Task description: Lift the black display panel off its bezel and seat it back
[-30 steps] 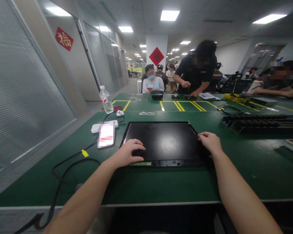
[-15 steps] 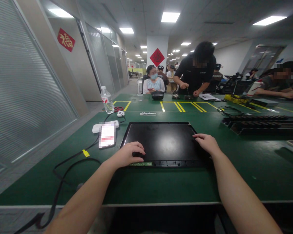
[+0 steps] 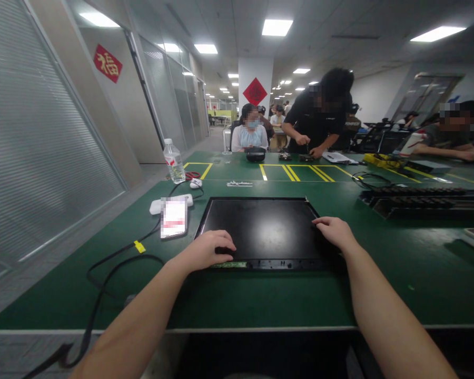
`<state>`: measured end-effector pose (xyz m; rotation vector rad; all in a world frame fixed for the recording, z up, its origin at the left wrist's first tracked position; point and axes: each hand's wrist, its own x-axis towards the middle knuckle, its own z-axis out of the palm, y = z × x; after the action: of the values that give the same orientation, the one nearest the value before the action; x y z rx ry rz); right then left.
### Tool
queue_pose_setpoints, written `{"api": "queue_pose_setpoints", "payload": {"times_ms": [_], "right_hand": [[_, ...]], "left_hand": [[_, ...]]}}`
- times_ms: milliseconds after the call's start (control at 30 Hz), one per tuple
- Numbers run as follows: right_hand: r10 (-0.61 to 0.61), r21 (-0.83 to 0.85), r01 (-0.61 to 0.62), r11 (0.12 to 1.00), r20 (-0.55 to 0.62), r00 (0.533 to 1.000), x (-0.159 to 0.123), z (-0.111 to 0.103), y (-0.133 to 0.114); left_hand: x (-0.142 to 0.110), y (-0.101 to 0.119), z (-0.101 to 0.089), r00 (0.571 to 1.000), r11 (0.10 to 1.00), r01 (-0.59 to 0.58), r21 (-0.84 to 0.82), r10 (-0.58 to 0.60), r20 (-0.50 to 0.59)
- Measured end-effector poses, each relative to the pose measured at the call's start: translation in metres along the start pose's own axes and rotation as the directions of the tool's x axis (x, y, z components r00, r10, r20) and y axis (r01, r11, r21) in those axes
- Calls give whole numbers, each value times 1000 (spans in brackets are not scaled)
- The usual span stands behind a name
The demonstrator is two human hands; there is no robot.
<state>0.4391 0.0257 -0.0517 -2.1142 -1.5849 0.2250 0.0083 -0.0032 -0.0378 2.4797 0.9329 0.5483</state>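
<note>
A flat black display panel (image 3: 268, 226) in a thin dark frame lies on the green table in front of me. A green circuit board strip (image 3: 231, 265) shows along the left of its front edge. My left hand (image 3: 213, 246) grips the panel's front left side, fingers curled over onto the screen and the thumb near the front rim. At the opposite side, my right hand (image 3: 334, 231) holds the right edge, with fingertips on the border. The undersides of both hands are hidden.
Left of the panel are a phone (image 3: 174, 218), a white block (image 3: 155, 207), a black cable (image 3: 98, 279) and a water bottle (image 3: 174, 162). Dark rails (image 3: 418, 200) lie at right. Across the table (image 3: 268, 302), a standing person (image 3: 318, 116) handles a small part.
My hands and the panel hold nearly the same position. Across the table, the standing person's head and hands have shifted slightly.
</note>
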Motion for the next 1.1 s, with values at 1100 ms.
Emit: {"api": "queue_pose_setpoints", "payload": {"times_ms": [1100], "right_hand": [[190,143,-172,975,-124,974,8,13,17]], "left_hand": [[-10,-40,-19,744,638,667,385,-592,-308]]}}
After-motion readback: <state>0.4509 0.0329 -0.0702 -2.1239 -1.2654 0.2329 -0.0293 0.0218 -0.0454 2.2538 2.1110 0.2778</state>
